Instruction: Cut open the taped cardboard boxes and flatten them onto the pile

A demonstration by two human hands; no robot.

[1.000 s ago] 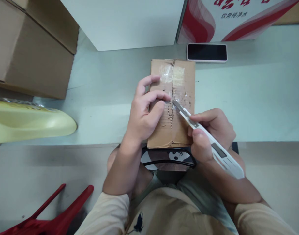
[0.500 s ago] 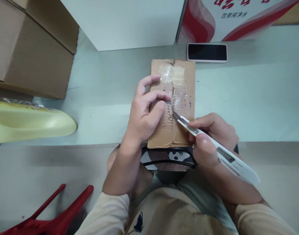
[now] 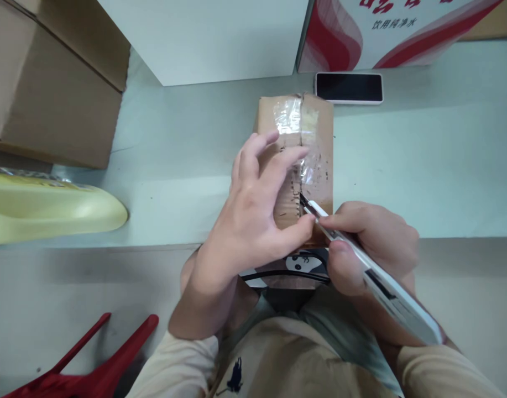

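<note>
My left hand (image 3: 257, 207) spreads, fingers apart and unclenched, over a small cardboard box (image 3: 323, 143) at the near edge of a pale table (image 3: 178, 166), while my right hand (image 3: 373, 235) grips a white utility knife (image 3: 380, 282), its handle pointing toward five o'clock. The blade tip is at the box's middle seam, amid rows of small dark nicks; clear tape (image 3: 289, 115) shines across the seam's far end. My left thumb lies right by the knife's front and my right forefinger; whether they touch, I cannot tell. From the box, a phone (image 3: 348, 88) lies at one o'clock, before a red-and-white carton (image 3: 386, 47); a white box (image 3: 220, 44) stands at eleven, a large brown carton (image 3: 66, 94) at ten, and a pale yellow object (image 3: 54, 207) at nine.
</note>
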